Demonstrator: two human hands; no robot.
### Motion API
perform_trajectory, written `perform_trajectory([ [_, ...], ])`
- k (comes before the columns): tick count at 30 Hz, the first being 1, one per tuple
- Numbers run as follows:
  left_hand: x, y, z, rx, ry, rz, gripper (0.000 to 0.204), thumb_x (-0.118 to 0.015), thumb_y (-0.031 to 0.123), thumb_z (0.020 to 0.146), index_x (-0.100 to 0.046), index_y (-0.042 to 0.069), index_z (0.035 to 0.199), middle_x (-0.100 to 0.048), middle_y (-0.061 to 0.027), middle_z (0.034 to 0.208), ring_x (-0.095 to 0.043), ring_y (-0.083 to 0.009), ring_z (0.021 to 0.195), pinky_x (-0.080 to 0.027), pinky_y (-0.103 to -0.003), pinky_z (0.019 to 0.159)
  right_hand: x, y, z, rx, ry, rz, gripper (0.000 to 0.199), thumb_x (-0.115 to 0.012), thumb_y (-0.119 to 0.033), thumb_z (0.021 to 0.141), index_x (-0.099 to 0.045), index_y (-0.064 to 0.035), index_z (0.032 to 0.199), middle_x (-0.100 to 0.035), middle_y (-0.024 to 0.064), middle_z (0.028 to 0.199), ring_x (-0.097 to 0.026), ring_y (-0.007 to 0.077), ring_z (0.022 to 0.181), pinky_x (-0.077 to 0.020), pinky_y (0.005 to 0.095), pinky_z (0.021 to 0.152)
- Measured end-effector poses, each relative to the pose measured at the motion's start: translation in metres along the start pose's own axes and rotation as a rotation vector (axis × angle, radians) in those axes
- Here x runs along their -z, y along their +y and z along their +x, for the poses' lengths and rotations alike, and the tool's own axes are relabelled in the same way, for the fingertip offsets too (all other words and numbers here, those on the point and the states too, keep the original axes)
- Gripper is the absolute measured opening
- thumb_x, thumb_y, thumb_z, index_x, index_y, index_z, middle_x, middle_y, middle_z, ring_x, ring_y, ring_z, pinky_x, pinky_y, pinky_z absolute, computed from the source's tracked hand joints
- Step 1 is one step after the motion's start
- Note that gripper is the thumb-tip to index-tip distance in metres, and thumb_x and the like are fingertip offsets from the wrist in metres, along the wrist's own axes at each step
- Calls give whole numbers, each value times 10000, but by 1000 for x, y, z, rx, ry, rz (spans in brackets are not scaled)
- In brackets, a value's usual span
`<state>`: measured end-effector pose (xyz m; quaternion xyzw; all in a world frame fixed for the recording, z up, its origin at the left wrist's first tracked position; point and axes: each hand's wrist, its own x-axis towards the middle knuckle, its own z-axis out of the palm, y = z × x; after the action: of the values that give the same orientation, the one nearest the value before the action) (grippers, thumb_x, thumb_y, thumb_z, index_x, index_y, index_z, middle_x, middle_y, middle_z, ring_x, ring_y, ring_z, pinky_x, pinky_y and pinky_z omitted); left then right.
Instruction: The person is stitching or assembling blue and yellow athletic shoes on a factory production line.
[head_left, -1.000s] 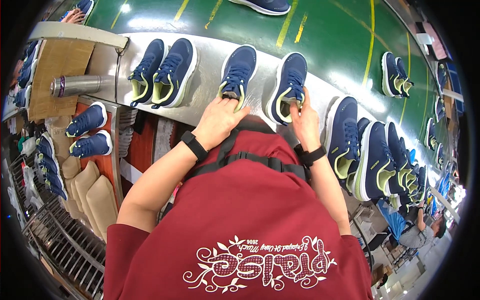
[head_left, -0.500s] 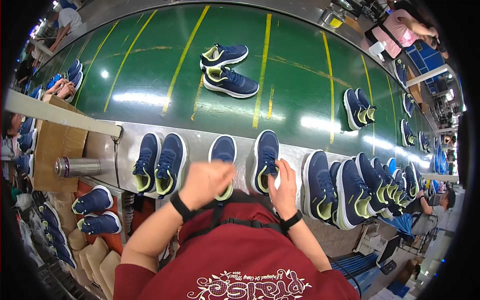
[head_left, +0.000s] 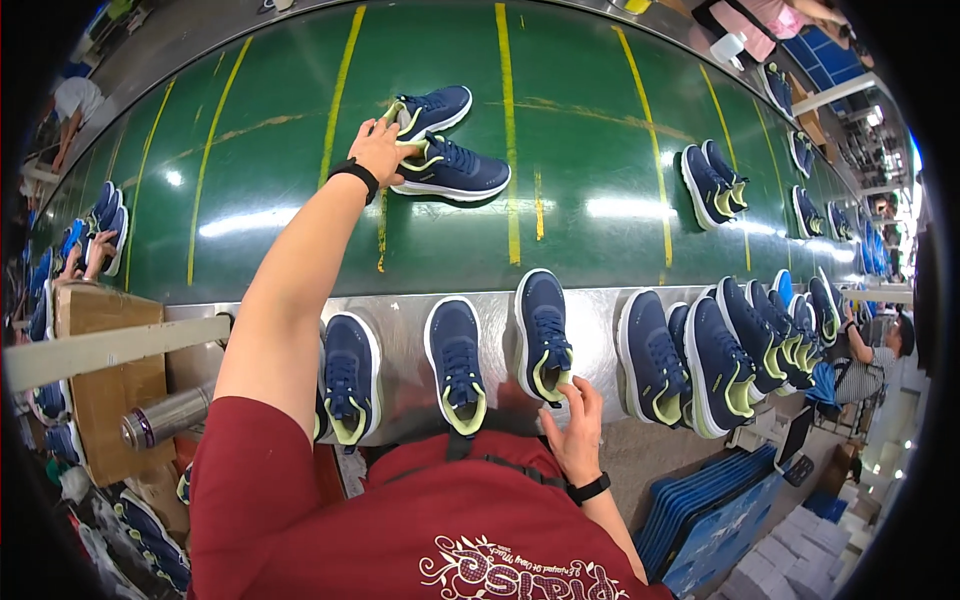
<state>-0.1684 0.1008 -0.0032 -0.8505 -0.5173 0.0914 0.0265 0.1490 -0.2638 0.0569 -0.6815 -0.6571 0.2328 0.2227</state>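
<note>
Our left hand [head_left: 380, 150] is stretched far out over the green belt [head_left: 600, 150]. Its fingers are curled on the heel of the near shoe [head_left: 455, 172] of a navy pair; the far shoe [head_left: 432, 108] lies just beyond, touching. The reach is long because the pair sits mid-belt. Our right hand [head_left: 575, 435] stays back at the steel ledge [head_left: 600, 340], fingertips pinching the heel of a ledge shoe [head_left: 543, 335], apparently to steady it in the row.

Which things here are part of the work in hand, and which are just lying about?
In hand:
left hand on the pair of navy mesh trainers on the green belt
right hand at the navy trainer's heel

Lying about:
steel flask
cardboard box
</note>
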Motion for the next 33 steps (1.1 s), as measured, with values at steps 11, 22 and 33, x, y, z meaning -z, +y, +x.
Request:
perform_trajectory([
  [11, -13, 50, -97, 212, -86, -412, 567, -703, 568, 659, -714, 134, 1023, -685, -162, 904, -633, -289, 903, -426, -408, 822, -24, 6, -13, 187, -70, -18, 394, -707, -48, 726, -595, -91, 1102, -556, 118, 1078, -518, 317, 999, -440, 415, 835],
  [22, -15, 137, -231, 403, 210, -522, 446, -716, 512, 691, -705, 103, 868, -608, -106, 771, -587, -277, 806, -382, -404, 723, -68, 26, 2, 738, -313, -219, 507, -511, -26, 797, -588, -304, 1213, -500, 87, 809, -523, 256, 774, -418, 374, 757],
  [33, -42, 251, -275, 501, 504, -510, 367, -761, 431, 670, -693, 98, 808, -614, -78, 775, -581, -267, 815, -394, -394, 714, -81, 68, -9, 669, -429, -336, 422, -789, -269, 605, -625, -187, 984, -587, 63, 702, -624, 245, 717, -462, 376, 729],
])
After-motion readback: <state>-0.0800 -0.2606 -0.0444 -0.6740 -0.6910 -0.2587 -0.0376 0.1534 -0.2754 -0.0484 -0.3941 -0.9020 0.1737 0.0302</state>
